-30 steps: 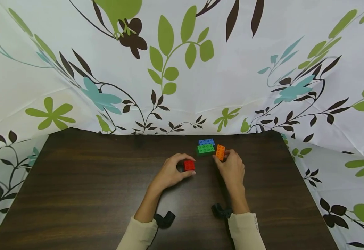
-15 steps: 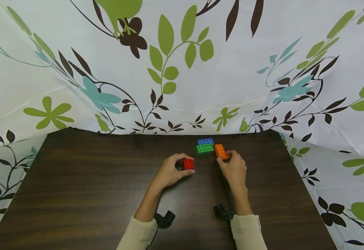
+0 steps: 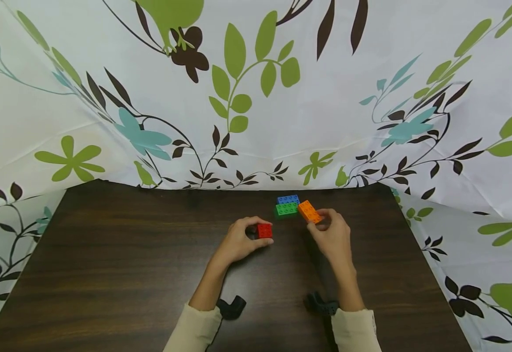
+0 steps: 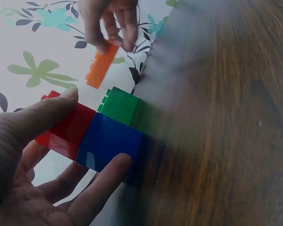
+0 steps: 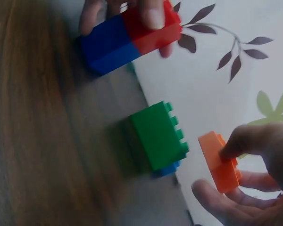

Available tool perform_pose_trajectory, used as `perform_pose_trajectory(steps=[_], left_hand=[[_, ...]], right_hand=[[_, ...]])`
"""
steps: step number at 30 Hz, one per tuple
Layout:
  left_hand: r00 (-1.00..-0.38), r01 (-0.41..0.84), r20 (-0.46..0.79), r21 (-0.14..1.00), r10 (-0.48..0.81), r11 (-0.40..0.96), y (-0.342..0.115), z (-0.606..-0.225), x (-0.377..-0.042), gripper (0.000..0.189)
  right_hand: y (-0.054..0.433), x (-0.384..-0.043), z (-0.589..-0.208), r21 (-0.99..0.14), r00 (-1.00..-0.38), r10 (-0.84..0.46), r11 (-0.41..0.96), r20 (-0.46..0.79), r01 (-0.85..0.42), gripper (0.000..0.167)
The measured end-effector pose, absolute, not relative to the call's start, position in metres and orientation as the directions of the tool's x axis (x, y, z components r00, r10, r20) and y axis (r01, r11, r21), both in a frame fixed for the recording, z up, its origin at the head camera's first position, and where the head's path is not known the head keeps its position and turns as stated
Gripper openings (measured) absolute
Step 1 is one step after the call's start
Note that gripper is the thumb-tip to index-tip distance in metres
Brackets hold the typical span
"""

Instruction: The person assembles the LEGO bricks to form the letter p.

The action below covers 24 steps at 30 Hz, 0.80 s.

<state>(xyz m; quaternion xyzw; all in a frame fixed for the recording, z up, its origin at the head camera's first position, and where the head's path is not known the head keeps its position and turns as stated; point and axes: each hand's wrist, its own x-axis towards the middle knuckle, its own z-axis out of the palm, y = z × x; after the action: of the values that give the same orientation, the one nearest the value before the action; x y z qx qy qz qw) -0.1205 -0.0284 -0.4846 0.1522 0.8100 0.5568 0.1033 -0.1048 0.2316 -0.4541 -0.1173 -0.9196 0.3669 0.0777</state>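
Note:
My left hand (image 3: 236, 244) grips a red toy brick (image 3: 264, 231) between thumb and fingers. The red brick is stacked on a blue brick (image 4: 108, 141), best seen in the left wrist view, where a fingertip touches the blue one. My right hand (image 3: 336, 238) pinches an orange toy brick (image 3: 310, 212) by one end, raised above the table in both wrist views. Left of the orange brick stands a green brick (image 3: 287, 209), with another blue brick (image 3: 288, 199) just behind it. Fingers partly cover the red and orange bricks.
The dark wooden table (image 3: 141, 274) ends at a white cloth (image 3: 348, 122) printed with leaves, hanging behind it and at both sides. Black wrist mounts (image 3: 232, 308) sit by each cream sleeve (image 3: 355, 332).
My right hand has shifted slightly right and toward me, and the orange brick has turned so its far end leans left. My left hand keeps its hold on the red brick in place.

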Motion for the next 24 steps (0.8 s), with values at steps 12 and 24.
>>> perform_pose_trajectory(steps=[12,24], left_hand=[[-0.932,0.135,0.016,0.942,0.362,0.307,-0.029,-0.486,-0.121,0.037],[-0.932,0.119,-0.004,0.941,0.363,0.316,-0.029,-0.485,-0.121,0.037]], right_hand=[[0.226,-0.096,-0.439,-0.817,-0.991,0.133,0.571,-0.004,0.080,0.039],[0.220,-0.088,-0.433,-0.875,-1.000,-0.011,0.483,0.027,-0.029,0.035]])
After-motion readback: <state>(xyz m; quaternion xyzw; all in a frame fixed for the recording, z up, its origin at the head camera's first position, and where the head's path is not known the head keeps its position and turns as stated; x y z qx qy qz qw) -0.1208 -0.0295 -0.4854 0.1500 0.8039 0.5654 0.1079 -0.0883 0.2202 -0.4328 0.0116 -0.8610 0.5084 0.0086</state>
